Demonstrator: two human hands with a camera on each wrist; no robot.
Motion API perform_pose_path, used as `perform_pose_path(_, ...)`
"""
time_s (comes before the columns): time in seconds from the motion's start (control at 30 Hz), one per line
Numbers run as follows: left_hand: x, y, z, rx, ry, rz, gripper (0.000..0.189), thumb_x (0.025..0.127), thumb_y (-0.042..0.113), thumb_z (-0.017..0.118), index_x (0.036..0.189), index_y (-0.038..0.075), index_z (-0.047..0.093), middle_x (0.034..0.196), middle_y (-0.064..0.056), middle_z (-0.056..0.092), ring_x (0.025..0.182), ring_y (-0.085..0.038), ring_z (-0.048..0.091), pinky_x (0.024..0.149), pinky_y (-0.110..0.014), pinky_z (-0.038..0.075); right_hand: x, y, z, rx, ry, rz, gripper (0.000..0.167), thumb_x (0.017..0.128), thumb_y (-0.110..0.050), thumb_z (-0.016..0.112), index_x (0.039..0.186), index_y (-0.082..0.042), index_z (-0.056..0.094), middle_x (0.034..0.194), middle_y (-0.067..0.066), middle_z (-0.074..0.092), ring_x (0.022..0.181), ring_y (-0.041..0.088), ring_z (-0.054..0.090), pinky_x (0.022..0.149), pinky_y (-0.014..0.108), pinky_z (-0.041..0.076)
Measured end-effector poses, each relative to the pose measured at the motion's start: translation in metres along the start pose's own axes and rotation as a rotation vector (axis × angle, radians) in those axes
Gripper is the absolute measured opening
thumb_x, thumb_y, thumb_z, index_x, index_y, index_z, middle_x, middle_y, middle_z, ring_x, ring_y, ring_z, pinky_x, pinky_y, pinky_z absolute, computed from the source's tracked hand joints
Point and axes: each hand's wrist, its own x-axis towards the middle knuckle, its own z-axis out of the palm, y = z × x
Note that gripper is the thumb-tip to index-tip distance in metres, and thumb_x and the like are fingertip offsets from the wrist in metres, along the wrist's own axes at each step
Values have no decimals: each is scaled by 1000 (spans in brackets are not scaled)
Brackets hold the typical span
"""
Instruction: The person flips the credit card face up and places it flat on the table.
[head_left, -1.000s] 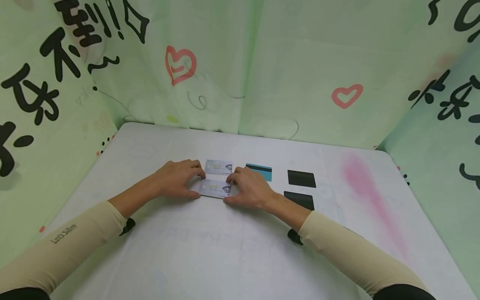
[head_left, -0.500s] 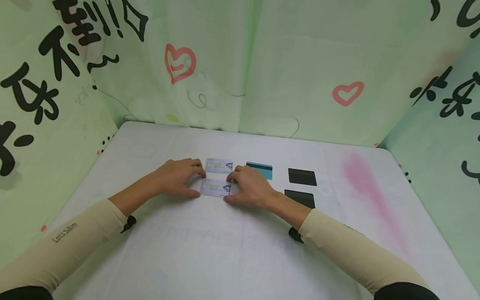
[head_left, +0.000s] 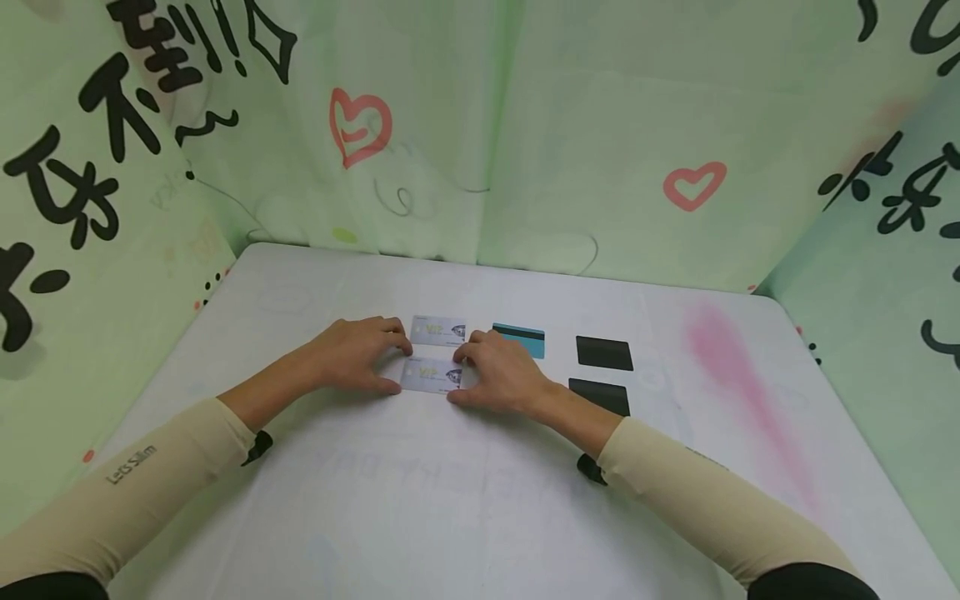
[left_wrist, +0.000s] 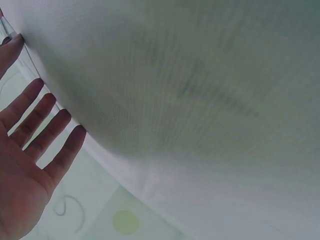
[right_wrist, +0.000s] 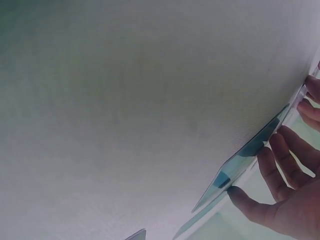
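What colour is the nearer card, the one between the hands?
The nearer card is pale silvery lilac with yellowish lettering; the head view shows it best.

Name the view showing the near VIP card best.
Head: the near VIP card lies between left hand and right hand, its print visible. Both wrist views skim the tabletop too flatly to show it clearly.

The near silver card (head_left: 432,375) — yellow lettering, dark emblem towards its right end — lies flat, printed side up, on the bench (head_left: 375,517), between left fingers (head_left: 396,337) and right fingers (head_left: 467,352), just short of a matching silver card (head_left: 438,331).
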Motion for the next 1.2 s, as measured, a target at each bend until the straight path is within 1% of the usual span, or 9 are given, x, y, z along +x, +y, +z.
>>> perform_pose_path(0.2, 4, 0, 1, 9, 2, 10, 49, 82, 47, 85, 124, 24, 72, 126, 4, 61, 115, -18, 62, 84, -43, 55, -2, 2, 0, -8, -2, 8, 51, 83, -49, 83, 119, -13, 76, 107, 1, 66, 93, 16, 55, 73, 29, 46)
perform_pose_path(0.4, 6, 2, -3, 17, 0, 37, 49, 81, 47, 85, 121, 22, 72, 121, 5, 62, 110, -16, 62, 81, -42, 54, -4, 5, -1, -11, 9, 6, 50, 85, -49, 81, 120, -14, 76, 107, 2, 66, 89, 16, 55, 75, 32, 47)
perform_pose_path(0.6, 11, 4, -7, 46, -32, 41, 51, 82, 51, 84, 121, 21, 71, 116, 4, 62, 103, -15, 62, 78, -40, 53, -8, 9, -5, 9, 39, -19, 48, 88, -47, 78, 122, -12, 75, 112, 3, 67, 89, 16, 59, 78, 34, 48)
perform_pose_path(0.73, 15, 5, -9, 67, -45, 37, 51, 83, 54, 83, 121, 22, 71, 115, 4, 63, 99, -14, 62, 76, -38, 51, -11, 13, -10, 40, 70, -30, 45, 89, -42, 78, 121, -10, 75, 112, 4, 68, 93, 17, 64, 79, 34, 50)
perform_pose_path(0.8, 17, 6, -9, 77, -42, 40, 51, 83, 54, 82, 120, 22, 71, 114, 3, 64, 98, -14, 62, 75, -38, 51, -12, 15, -11, 51, 76, -24, 44, 89, -39, 78, 121, -9, 75, 111, 4, 68, 96, 17, 67, 79, 34, 52)
perform_pose_path(0.9, 20, 8, -11, 81, -33, 46, 51, 83, 54, 82, 121, 22, 71, 116, 3, 64, 99, -15, 62, 75, -40, 51, -14, 19, -12, 56, 77, -4, 43, 89, -38, 77, 122, -10, 75, 111, 3, 68, 100, 17, 68, 83, 35, 53)
perform_pose_path(1.03, 27, 10, -12, 74, -18, 66, 49, 84, 51, 82, 121, 22, 71, 116, 3, 64, 98, -15, 62, 76, -40, 52, -17, 24, -14, 47, 85, 21, 42, 89, -38, 76, 122, -11, 74, 111, 2, 67, 102, 17, 69, 88, 41, 53)
perform_pose_path(1.2, 38, 14, -13, 78, -11, 83, 48, 85, 50, 81, 122, 22, 70, 116, 2, 65, 95, -14, 61, 75, -38, 52, -20, 31, -18, 42, 92, 27, 43, 89, -38, 77, 123, -11, 74, 111, 4, 67, 102, 18, 68, 87, 44, 54)
